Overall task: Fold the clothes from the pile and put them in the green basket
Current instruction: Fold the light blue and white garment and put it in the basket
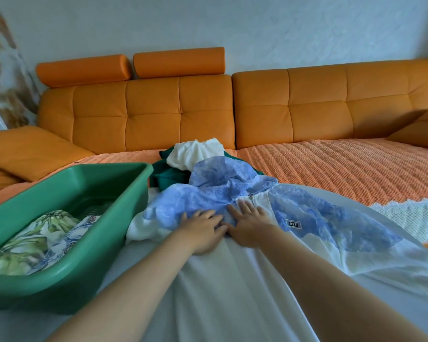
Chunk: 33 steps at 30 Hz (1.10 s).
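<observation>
Fingers (245,207) of the right hand (248,225) lie straight and slightly spread, pressed flat on a blue-and-white jacket (316,218) just beside its zip. The left hand (203,230) lies flat next to it, fingers (216,222) straight and close together, their tips touching the right hand. Neither hand pinches or lifts the cloth; both appear to be smoothing it. The jacket is spread on a white sheet (158,280) directly in front of the person. Its long axis seems to run away from them, with the hood (220,174) at the far end and the body fanning out to the right. A white sleeve end (141,228) trails left, touching the green basket (134,183). The basket is on the left, nearer the left hand, and holds folded floral cloth (35,238). Beyond the hood is the rest of the pile, a white garment (193,151) on a dark green one (168,174), in front of an orange sofa back (158,114). The jacket is not yet folded; the left sleeve looks likely to be folded in first.
</observation>
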### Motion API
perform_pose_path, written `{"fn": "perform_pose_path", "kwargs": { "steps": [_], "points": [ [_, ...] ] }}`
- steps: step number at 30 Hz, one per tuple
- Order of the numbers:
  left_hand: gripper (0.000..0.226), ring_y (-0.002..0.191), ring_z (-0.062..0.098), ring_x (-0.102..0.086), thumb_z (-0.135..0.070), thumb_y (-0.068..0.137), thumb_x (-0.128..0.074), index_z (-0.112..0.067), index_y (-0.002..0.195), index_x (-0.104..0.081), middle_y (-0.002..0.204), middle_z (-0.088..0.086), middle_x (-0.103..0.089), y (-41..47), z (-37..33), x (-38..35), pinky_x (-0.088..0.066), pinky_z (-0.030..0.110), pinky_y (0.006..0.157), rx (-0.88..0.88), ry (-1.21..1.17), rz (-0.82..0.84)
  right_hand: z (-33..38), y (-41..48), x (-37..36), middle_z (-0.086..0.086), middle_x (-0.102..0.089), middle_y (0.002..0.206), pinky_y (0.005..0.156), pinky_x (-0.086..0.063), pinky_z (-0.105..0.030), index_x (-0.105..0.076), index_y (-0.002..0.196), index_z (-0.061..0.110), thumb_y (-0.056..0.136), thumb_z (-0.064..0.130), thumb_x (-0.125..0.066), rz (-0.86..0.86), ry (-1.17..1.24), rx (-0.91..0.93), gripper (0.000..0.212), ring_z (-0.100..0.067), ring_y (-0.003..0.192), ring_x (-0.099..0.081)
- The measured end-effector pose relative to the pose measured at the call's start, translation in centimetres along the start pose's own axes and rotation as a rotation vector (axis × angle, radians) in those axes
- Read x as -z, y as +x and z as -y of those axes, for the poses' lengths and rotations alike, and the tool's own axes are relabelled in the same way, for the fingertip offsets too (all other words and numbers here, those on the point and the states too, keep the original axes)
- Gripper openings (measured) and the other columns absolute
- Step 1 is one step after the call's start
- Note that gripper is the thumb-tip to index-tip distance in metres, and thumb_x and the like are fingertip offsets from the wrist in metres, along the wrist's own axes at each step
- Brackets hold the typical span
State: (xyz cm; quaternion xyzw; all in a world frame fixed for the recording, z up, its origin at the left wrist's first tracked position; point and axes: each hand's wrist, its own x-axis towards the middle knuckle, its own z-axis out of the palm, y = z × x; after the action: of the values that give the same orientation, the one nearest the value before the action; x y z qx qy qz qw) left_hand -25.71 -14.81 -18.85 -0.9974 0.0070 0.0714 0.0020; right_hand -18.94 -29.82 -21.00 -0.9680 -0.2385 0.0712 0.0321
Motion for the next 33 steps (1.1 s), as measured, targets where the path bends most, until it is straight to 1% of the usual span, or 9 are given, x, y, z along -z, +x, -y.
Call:
{"fn": "perform_pose_path", "kwargs": {
  "steps": [3,8,11,15,19,21,23,26,33],
  "points": [
    [0.07,0.153,0.028,0.01,-0.081,0.09,-0.016,-0.056,0.152,0.003,0.165,-0.013,0.013,0.0,3.1,-0.9,0.003,0.063,0.118,0.168,-0.04,0.126,-0.1,0.2,0.3,-0.006,0.002,0.168,0.124,-0.001,-0.041,-0.01,0.16,0.029,0.1,0.063,-0.028,-0.028,0.056,0.045,0.071,-0.02,0.155,0.005],
    [0.06,0.153,0.032,0.012,-0.071,0.097,-0.014,-0.057,0.152,0.005,0.166,-0.008,0.015,1.1,5.4,-0.9,0.003,0.065,0.117,0.221,-0.072,0.125,0.4,-0.3,0.9,-0.012,-0.029,0.155,0.11,-0.025,-0.05,-0.042,0.142,0.025,0.098,0.059,-0.031,-0.154,-0.057,0.01,0.057,-0.03,0.142,-0.026],
    [0.051,0.153,0.033,-0.001,-0.051,0.106,-0.017,-0.051,0.155,-0.003,0.168,-0.003,0.004,2.2,6.0,-1.0,-0.005,0.063,0.118,0.149,-0.025,0.036,0.7,-0.8,0.8,-0.01,-0.034,0.148,0.102,-0.03,-0.055,-0.041,0.141,0.029,0.092,0.069,-0.029,-0.169,-0.089,-0.041,0.065,-0.029,0.137,-0.03],
    [0.046,0.144,0.027,-0.03,-0.037,0.106,-0.03,-0.036,0.152,-0.03,0.159,-0.002,-0.031,2.3,6.4,-1.4,-0.018,0.056,0.116,0.155,0.235,-0.164,-0.3,-0.4,0.0,0.001,0.006,0.168,0.111,-0.002,-0.074,-0.006,0.157,0.045,0.083,0.087,-0.02,0.033,0.002,-0.051,0.086,-0.025,0.154,0.006],
    [0.023,0.104,0.026,-0.059,-0.028,0.084,-0.073,-0.028,0.106,-0.067,0.113,-0.002,-0.06,1.4,6.4,-1.4,-0.036,0.04,0.088,-0.005,0.265,-0.568,-2.1,0.6,0.3,0.006,0.013,0.167,0.114,0.003,-0.071,-0.001,0.156,0.048,0.085,0.087,-0.02,0.037,0.013,-0.036,0.084,-0.019,0.154,0.011],
    [0.013,0.09,0.029,-0.061,-0.031,0.084,-0.062,-0.026,0.093,-0.068,0.099,-0.001,-0.06,0.8,5.8,-1.3,-0.039,0.039,0.077,-0.182,0.129,-0.681,-2.8,1.3,0.5,0.006,0.011,0.168,0.116,0.002,-0.069,-0.003,0.157,0.047,0.087,0.085,-0.022,0.024,0.015,-0.041,0.082,-0.018,0.154,0.01],
    [0.044,0.118,0.026,-0.053,-0.054,0.09,-0.04,-0.034,0.122,-0.061,0.126,-0.004,-0.055,-0.3,5.1,-1.4,-0.04,0.042,0.097,-0.138,-0.052,-0.381,-3.1,1.8,0.6,0.004,0.009,0.168,0.117,0.001,-0.068,-0.004,0.157,0.047,0.088,0.084,-0.023,0.012,0.011,-0.043,0.081,-0.018,0.154,0.008],
    [0.074,0.153,0.022,-0.007,-0.08,0.088,-0.025,-0.05,0.154,-0.012,0.166,-0.012,-0.007,-1.2,6.0,-2.0,-0.009,0.05,0.121,0.011,0.012,0.003,-3.3,2.4,0.8,-0.001,0.005,0.168,0.118,-0.005,-0.064,0.0,0.158,0.044,0.087,0.085,-0.02,-0.045,-0.065,-0.034,0.084,-0.022,0.155,0.003],
    [0.078,0.153,0.022,0.015,-0.082,0.088,-0.01,-0.046,0.157,0.001,0.168,-0.001,0.007,-0.7,7.5,-1.9,0.015,0.051,0.12,0.095,0.111,-0.054,-0.4,2.3,1.1,-0.015,-0.018,0.162,0.113,-0.02,-0.059,-0.007,0.159,0.025,0.096,0.07,-0.027,-0.359,-0.434,-0.055,0.079,-0.036,0.142,-0.028]
  ]
}}
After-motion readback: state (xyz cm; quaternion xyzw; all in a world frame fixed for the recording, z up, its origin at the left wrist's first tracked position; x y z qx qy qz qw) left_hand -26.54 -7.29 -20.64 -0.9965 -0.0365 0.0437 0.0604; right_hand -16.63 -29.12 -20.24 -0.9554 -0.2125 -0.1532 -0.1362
